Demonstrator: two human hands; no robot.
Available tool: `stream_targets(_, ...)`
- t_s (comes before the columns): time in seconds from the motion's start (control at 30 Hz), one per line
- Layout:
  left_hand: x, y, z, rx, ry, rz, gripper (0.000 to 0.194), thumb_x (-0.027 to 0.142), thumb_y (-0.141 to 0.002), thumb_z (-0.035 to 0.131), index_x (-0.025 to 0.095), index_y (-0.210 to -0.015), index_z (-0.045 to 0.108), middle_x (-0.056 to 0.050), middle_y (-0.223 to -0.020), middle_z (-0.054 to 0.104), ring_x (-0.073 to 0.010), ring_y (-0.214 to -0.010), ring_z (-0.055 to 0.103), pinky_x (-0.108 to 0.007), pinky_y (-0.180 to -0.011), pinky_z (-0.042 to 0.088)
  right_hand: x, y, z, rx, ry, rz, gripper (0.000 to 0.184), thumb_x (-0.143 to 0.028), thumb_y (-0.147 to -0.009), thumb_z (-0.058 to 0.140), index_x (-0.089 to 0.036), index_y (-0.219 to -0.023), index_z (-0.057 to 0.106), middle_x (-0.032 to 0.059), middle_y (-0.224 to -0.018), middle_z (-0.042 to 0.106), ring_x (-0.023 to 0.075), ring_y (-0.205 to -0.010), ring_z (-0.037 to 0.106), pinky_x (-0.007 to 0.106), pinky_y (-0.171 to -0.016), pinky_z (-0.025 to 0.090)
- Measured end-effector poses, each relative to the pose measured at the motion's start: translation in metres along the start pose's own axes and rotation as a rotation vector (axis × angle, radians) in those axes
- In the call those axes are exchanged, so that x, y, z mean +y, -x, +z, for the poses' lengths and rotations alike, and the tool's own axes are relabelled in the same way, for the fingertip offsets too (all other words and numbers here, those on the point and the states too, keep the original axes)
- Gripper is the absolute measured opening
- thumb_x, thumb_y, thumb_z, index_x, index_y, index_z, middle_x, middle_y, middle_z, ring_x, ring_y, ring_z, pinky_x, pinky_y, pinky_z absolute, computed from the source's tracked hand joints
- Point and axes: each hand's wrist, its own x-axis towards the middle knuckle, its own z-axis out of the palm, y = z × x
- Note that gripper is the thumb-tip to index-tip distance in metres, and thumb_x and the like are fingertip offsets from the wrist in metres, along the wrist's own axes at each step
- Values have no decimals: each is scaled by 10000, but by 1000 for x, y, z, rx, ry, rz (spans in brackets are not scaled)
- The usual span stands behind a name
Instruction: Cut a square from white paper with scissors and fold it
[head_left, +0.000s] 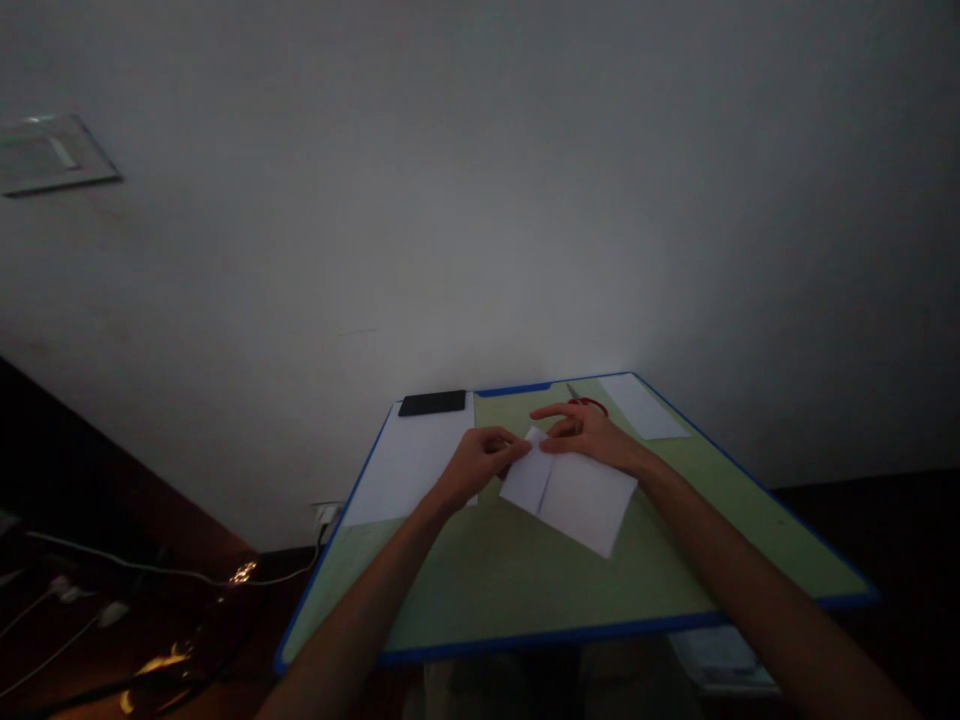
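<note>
A folded white paper (574, 495) lies on the green table (495, 580) with a blue rim. My left hand (480, 460) pinches the paper's far corner, fingers closed on it. My right hand (589, 435) presses on the same far edge from the right, with the index finger stretched out and the other fingers curled onto the paper. The two hands nearly touch at the corner.
A white sheet (409, 465) lies at the table's left, with a black phone (433, 403) at its far end. Red-handled scissors (589, 402) sit behind my right hand. Another white paper (643, 405) lies at the far right. Cables (112, 590) run over the dark floor on the left.
</note>
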Motion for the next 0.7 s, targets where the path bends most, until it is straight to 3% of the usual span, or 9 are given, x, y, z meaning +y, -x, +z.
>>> stream_targets(0.37,-1,-2,0,-18,-27,16,341,459,-702,802,143,-679,675,-27,-572,639,-126,-511,572,-219,-484,401,1,1,2,-77,16,-31,626,-295,-672,823,-200,-1253,612,29,-820,730,152,-662,638,246,-578,434)
stream_targets(0.7,2,1,1,-99,75,14,336,449,-732,787,136,-730,666,-30,-636,649,-128,-572,607,-221,-536,468,-3,4,6,-127,33,-55,653,-282,-674,817,-200,-1280,589,-8,-756,703,148,-667,625,252,-609,420)
